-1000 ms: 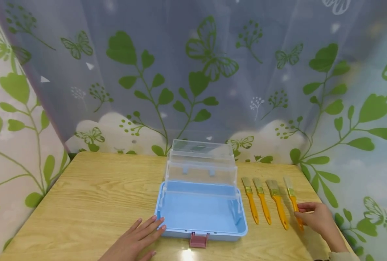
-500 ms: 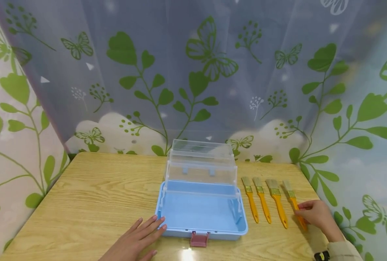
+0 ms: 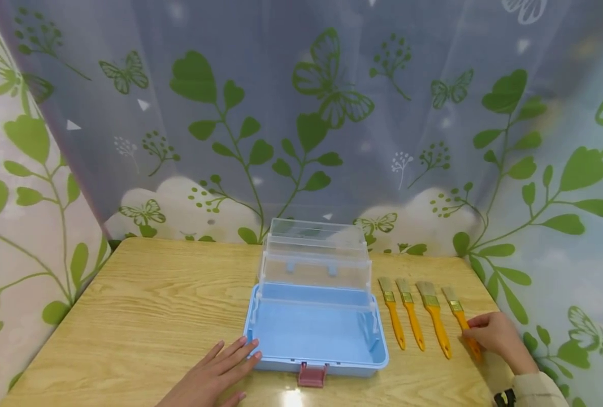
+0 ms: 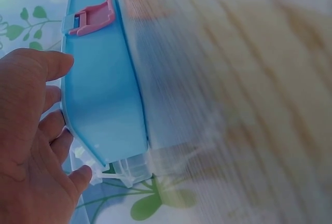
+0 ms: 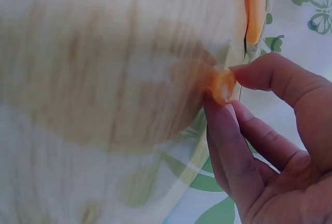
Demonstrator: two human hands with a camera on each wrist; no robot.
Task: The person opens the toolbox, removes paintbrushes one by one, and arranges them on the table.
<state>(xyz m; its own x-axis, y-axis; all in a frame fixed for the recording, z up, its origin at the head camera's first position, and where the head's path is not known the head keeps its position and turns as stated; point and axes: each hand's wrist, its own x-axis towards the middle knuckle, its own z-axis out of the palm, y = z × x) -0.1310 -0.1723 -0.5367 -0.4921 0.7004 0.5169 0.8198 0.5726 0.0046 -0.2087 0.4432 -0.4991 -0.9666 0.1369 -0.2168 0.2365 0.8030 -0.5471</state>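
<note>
Home-like staged corner: wooden table (image 3: pixel 143 305) against leaf-and-butterfly curtains (image 3: pixel 301 113), toolbox (image 3: pixel 316 333) and paintbrushes (image 3: pixel 423 319).

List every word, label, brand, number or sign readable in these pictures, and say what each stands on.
There are none to read.
Blue box: no lettering on its walls or pink latch.
Four brushes, including the one the right hand pinches: plain orange handles, no print visible.
Curtain: only leaf and butterfly patterns, no text.
Both wrist views are too blurred to show any print.

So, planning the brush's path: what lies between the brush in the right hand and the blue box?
In the head view, three more orange-handled brushes lie side by side between the held brush and the blue box.
</note>
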